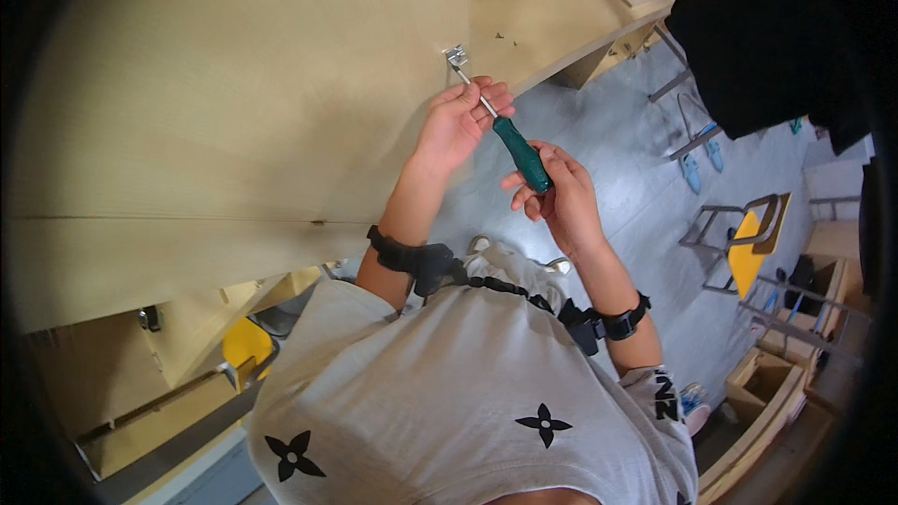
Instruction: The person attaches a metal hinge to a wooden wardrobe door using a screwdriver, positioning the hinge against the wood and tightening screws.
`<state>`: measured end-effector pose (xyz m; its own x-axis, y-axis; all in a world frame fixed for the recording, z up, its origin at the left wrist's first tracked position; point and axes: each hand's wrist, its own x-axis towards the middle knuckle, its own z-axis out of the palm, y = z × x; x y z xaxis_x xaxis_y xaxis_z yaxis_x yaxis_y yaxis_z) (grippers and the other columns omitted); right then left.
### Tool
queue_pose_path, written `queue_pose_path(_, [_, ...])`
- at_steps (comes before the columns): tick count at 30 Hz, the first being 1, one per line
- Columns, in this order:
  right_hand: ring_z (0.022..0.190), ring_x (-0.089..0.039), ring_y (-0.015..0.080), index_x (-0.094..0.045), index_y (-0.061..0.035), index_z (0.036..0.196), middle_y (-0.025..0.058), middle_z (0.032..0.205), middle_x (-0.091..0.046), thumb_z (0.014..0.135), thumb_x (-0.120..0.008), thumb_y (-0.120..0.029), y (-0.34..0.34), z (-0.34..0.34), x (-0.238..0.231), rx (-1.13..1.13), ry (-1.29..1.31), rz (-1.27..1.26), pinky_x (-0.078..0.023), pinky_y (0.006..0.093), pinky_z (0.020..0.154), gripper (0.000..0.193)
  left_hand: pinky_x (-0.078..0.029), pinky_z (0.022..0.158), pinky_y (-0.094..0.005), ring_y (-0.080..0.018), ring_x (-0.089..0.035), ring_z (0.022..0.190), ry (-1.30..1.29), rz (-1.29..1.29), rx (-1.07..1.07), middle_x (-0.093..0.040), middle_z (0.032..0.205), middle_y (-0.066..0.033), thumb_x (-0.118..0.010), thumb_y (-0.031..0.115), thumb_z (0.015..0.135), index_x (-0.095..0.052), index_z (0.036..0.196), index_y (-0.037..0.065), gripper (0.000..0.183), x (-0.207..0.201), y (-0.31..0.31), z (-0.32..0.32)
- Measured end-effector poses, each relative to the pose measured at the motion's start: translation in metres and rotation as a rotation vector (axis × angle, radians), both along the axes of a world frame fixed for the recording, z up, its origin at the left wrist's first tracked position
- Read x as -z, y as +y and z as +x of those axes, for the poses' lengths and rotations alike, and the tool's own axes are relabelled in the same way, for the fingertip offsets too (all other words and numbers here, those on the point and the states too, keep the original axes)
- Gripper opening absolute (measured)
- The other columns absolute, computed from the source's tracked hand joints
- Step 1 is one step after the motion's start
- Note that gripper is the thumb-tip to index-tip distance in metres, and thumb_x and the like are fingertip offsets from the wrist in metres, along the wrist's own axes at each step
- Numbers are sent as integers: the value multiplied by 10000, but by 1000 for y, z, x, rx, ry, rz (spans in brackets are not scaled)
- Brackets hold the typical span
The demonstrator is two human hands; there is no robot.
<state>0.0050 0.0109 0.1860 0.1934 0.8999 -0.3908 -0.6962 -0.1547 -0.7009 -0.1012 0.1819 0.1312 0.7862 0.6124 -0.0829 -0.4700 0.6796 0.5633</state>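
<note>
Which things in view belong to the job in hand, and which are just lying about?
In use:
- Green-handled screwdriver, its handle in the right hand, left hand at its shaft
- Metal fitting at its tip
- Large wooden panel beside the fitting

Lying about, apparently:
- Yellow chair at right
- Yellow seat at lower left

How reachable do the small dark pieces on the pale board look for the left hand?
Probably yes: the small dark pieces lie just beyond the left hand, with nothing visible between. Its fingers would likely have to leave the screwdriver first.
</note>
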Motion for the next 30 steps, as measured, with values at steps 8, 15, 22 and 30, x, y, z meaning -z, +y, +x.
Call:
queue_pose_path(8, [677,-594,133,-488,14,1181,74,892,-589,820,-696,-102,-12,-25,27,233,-922,70,-462,248,587,432,-498,867,-408,-267,-610,934,22,74,-29,-589,1034,-156,-509,137,949,-519,1063,-32,204,16,8,-4])
queue_pose_path(15, [742,-621,148,-504,67,1159,84,893,-605,872,-632,-93,-9,-19,19,165,-262,-7,-462,255,601,354,-495,899,-436,-284,-605,970,147,104,-63,-579,1055,-180,-524,73,930,-512,1055,-27,160,5,7,-1])
queue_pose_path(22, [525,-592,176,-526,50,1140,155,836,-621,945,-519,-197,-9,-7,24,166,-227,-31,-410,238,420,315,-505,894,-467,-342,-605,1012,85,99,-57,-588,1082,-217,-525,74,928,-512,1021,-35,144,-2,2,6])
queue_pose_path(30, [627,-611,169,-497,40,1199,145,886,-642,943,-527,-196,3,-17,31,4,-426,-70,-418,253,469,349,-503,906,-486,-368,-612,1007,104,59,-94,-608,1052,-228,-500,74,937,-502,1035,-36,147,5,3,11])
